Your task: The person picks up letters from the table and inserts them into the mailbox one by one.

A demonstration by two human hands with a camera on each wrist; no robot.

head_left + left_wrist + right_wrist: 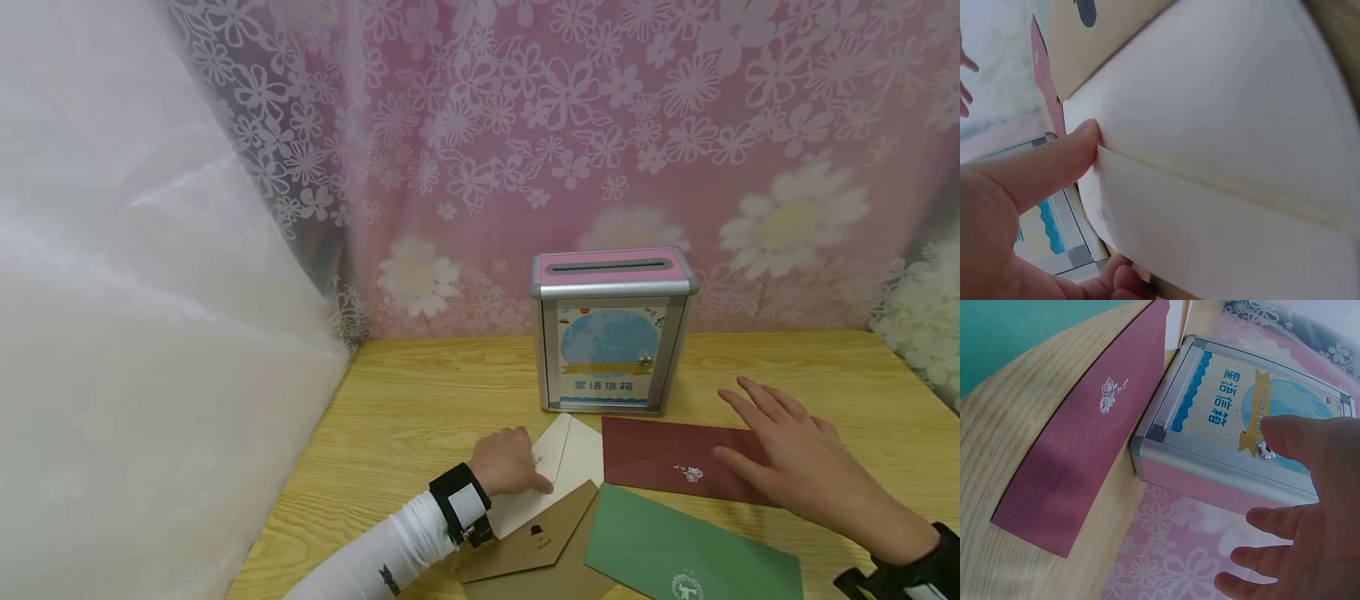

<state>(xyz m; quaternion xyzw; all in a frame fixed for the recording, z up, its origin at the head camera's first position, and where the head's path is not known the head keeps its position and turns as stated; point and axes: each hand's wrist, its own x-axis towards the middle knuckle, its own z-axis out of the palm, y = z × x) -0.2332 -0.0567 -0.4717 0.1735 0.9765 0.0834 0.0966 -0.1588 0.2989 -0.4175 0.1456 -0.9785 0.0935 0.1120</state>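
With its thumb on top and curled fingers at the edge, my left hand (512, 462) pinches a cream-white envelope (573, 462). In the left wrist view the thumb presses beside the flap line of this white envelope (1229, 112). Fingers spread, my right hand (806, 462) is held over the right end of a dark red envelope (645, 454) with a small white flower print. A brown kraft envelope (555, 533) with a hat print overlaps the lower part of the white one. To its right lies a green envelope (690, 546).
Behind the envelopes stands a silver-framed letter box (611, 400) with a pink top, a slot in it and a small lock on the front. The wooden table (427, 392) backs onto a pink floral curtain (487, 275). White sheeting (150, 333) hangs at the left.
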